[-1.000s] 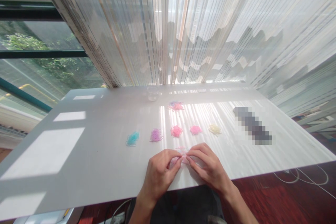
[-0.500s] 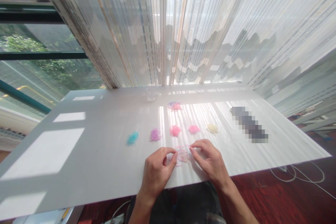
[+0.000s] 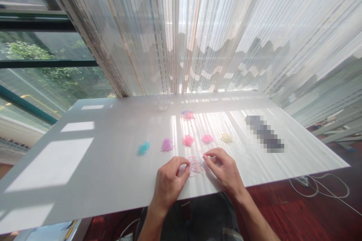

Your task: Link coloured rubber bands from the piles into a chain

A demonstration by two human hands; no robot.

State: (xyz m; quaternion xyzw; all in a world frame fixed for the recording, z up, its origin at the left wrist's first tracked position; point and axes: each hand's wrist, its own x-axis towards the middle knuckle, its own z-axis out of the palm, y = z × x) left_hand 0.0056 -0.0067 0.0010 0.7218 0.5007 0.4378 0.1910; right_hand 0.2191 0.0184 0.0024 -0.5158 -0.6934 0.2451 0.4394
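Note:
A loose pile of mixed pink, purple and pale rubber bands [image 3: 196, 165] lies on the table in front of me, between my two hands. My left hand [image 3: 173, 176] is closed in a pinch at the pile's left edge; whatever its fingertips hold is too small to make out. At the right side of the pile, my right hand [image 3: 222, 166] pinches a thin pink rubber band [image 3: 201, 153]. Beyond my hands is a row of sorted heaps: teal bands [image 3: 143, 148], purple bands [image 3: 167, 144], deep pink bands [image 3: 187, 140], light pink bands [image 3: 207, 139] and pale yellow bands [image 3: 226, 138].
Farther back on the white table [image 3: 113, 180] sits another mixed heap of bands [image 3: 187, 115]. A clear container [image 3: 163, 103] and a small clear round lid [image 3: 213, 99] stand near the back edge. A blurred dark object [image 3: 265, 134] lies at right. Striped curtains hang behind.
My right fingertips have risen slightly from the pile, and a pink band now shows at them. My left hand stays nearly in place. The whole view has shifted slightly.

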